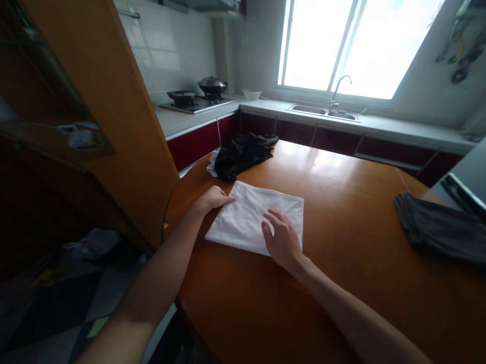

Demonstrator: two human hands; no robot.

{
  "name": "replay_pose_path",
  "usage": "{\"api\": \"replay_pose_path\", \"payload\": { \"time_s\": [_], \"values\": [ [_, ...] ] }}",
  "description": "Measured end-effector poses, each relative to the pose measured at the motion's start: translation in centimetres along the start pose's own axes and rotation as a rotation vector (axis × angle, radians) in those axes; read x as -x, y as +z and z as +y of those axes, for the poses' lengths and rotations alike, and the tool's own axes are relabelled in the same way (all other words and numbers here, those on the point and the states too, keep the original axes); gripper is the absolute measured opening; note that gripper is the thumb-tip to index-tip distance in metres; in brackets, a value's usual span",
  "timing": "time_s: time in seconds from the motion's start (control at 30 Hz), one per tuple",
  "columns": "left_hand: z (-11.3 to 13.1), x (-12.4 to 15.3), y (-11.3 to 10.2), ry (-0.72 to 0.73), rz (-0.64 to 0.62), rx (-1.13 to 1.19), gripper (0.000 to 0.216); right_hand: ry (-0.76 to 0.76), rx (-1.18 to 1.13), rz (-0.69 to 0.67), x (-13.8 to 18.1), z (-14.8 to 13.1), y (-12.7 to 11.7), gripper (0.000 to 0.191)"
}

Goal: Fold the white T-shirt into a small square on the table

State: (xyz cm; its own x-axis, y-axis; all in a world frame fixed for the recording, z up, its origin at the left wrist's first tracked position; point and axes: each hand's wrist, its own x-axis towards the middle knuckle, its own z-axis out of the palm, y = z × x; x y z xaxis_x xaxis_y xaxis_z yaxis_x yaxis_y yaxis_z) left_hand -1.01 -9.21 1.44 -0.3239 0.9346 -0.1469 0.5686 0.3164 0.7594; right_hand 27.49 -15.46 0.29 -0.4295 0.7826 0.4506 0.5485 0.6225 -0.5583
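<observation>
A white cloth [249, 217], folded into a rough rectangle, lies on the wooden table with slight creases across it. My left hand [213, 198] is at its left edge, with the thumb and fingers closed on the fabric there. Over the cloth's right half is my right hand [281, 238], fingers spread and palm down; whether the palm presses on the fabric is hard to tell. Just beyond the cloth, a crumpled black garment [245, 154] rests with a bit of white fabric beside it.
The wooden table [351, 206] has a curved edge. Dark folded trousers or similar fabric [457, 236] lie at its right. An orange-brown cabinet side [131, 126] rises close on the left. Farther back are a stove with a wok [212, 85] and a sink [322, 112].
</observation>
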Motion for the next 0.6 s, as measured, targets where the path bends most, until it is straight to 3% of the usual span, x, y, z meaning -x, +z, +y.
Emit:
{"api": "replay_pose_path", "payload": {
  "time_s": [0.13, 0.4, 0.6],
  "values": [
    [0.8, 0.5, 0.1, -0.007, -0.028, 0.034, 0.027, 0.057, -0.178, 0.029, -1.3, -0.5, 0.7, 0.033],
    [2.2, 1.6, 1.3, 0.132, 0.058, 0.293, 0.038, 0.514, -0.603, -0.110, -7.4, -3.0, 2.5, 0.023],
    [3.4, 2.2, 2.8, 0.266, -0.054, 0.514, 0.051, 0.636, -0.791, -0.121, -9.2, -4.0, 1.4, 0.021]
  ]
}}
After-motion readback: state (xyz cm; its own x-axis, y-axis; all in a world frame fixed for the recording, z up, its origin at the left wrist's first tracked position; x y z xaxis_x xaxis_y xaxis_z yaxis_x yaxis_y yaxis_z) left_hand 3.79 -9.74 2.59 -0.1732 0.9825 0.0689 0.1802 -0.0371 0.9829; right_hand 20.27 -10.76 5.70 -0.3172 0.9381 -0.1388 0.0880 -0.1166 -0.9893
